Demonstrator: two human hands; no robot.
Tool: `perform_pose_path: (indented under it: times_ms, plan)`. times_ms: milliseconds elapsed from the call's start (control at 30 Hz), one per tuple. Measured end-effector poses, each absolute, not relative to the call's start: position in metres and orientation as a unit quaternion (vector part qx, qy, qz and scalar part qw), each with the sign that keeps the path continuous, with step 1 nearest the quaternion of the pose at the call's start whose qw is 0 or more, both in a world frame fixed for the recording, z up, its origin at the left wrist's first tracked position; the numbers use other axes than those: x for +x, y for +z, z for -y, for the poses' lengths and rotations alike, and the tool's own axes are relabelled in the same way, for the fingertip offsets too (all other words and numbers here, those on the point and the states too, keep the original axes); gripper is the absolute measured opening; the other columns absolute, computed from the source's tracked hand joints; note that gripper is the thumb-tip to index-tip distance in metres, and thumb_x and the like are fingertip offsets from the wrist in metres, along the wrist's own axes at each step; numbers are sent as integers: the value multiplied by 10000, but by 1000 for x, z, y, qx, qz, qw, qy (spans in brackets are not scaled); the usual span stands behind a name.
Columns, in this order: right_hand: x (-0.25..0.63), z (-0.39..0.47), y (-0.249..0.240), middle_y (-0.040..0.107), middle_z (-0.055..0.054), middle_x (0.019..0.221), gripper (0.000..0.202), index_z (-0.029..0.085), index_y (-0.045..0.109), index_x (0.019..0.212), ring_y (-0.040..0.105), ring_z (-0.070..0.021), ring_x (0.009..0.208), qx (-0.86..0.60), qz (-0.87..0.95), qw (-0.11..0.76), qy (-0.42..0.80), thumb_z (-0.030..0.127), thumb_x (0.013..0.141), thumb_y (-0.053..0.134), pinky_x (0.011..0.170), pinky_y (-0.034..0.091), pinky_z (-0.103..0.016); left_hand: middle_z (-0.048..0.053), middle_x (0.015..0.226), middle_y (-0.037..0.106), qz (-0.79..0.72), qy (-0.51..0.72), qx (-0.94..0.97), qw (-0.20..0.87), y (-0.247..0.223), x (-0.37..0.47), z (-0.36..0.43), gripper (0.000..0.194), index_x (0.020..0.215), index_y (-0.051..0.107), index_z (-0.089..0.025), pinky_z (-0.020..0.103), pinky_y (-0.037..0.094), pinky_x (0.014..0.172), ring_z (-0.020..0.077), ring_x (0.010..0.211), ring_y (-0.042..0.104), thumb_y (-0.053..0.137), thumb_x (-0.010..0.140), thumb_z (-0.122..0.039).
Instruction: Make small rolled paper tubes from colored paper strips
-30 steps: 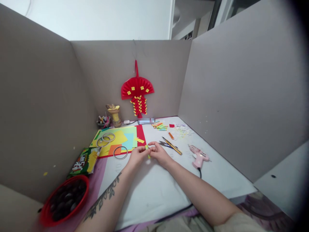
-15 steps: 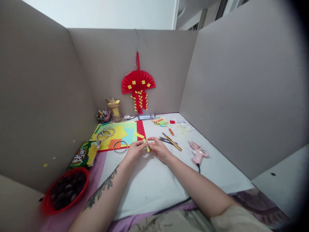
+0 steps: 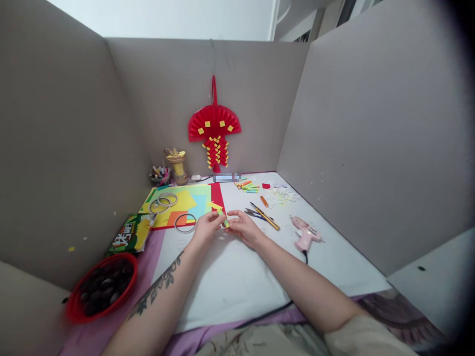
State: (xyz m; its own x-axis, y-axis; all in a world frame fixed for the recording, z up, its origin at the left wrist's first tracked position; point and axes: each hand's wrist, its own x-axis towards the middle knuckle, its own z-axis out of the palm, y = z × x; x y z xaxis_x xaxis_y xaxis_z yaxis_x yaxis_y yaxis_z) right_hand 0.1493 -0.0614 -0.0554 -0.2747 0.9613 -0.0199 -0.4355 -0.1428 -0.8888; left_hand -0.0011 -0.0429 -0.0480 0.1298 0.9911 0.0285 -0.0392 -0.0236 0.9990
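My left hand (image 3: 208, 226) pinches a small light-green paper roll (image 3: 223, 218) with yellowish ends, held tilted above the white tabletop. From the other side, my right hand (image 3: 245, 230) has its fingertips at the roll's lower end, the index finger curved above it. Just beyond the fingers lies a narrow yellow paper strip (image 3: 214, 205). To the right of my right hand are scissors (image 3: 256, 213) and a yellow pencil (image 3: 269, 220), partly overlapping. Some fingertips are hidden behind the roll.
Coloured paper sheets (image 3: 181, 200) with several tape rolls (image 3: 185, 223) lie left. A pink glue gun (image 3: 306, 234) rests right. Finished paper rolls (image 3: 247, 186) and scraps (image 3: 284, 194) are at the back. A red bowl (image 3: 134, 282) stands front left; a red paper ornament (image 3: 215, 129) hangs behind.
The paper roll has turned slightly and shifted up and left between my fingers. Both hands stay in nearly the same place, and the camera view has tilted a little.
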Motion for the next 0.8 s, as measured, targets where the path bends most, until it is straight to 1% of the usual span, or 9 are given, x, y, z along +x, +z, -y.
perform_pose_path:
  times_ms: [200,367,433,567,700,800]
  plan:
    - [151,60,-58,627,43,646,485,185,496,954,615,-113,557,-321,398,502,698,154,552,765,631,478,-257,-14,636,589,-447,479,534,534,-53,0,41,344,720,596,-151,220,390,567,110,579,528,728,606,-447]
    - [153,59,-61,617,52,620,479,188,508,953,591,-94,553,-310,393,494,711,106,543,739,619,474,-236,-16,627,580,-399,459,532,589,-49,0,45,335,698,546,-158,212,390,560,110,587,541,744,608,-412]
    - [153,60,-59,626,45,631,463,189,509,956,590,-95,554,-314,392,491,712,114,556,728,608,473,-235,-10,633,589,-384,457,528,604,-47,0,47,342,688,525,-161,212,396,563,114,596,552,749,606,-406]
    - [153,61,-54,641,29,647,397,194,511,945,600,-113,559,-338,385,495,702,147,594,690,583,473,-244,10,660,616,-397,467,513,601,-48,0,45,364,709,534,-157,221,405,566,127,609,572,756,591,-421]
    - [152,60,-55,633,27,665,372,197,519,924,597,-115,574,-353,397,503,681,183,600,701,545,449,-224,-17,617,587,-411,478,498,595,-48,0,44,365,695,521,-161,210,396,557,109,577,551,762,581,-409]
    - [151,58,-59,610,33,661,316,194,530,855,569,-102,563,-371,411,525,647,228,603,717,494,401,-195,-28,607,572,-422,482,491,591,-46,-1,44,334,682,527,-160,207,403,578,96,579,537,760,589,-382]
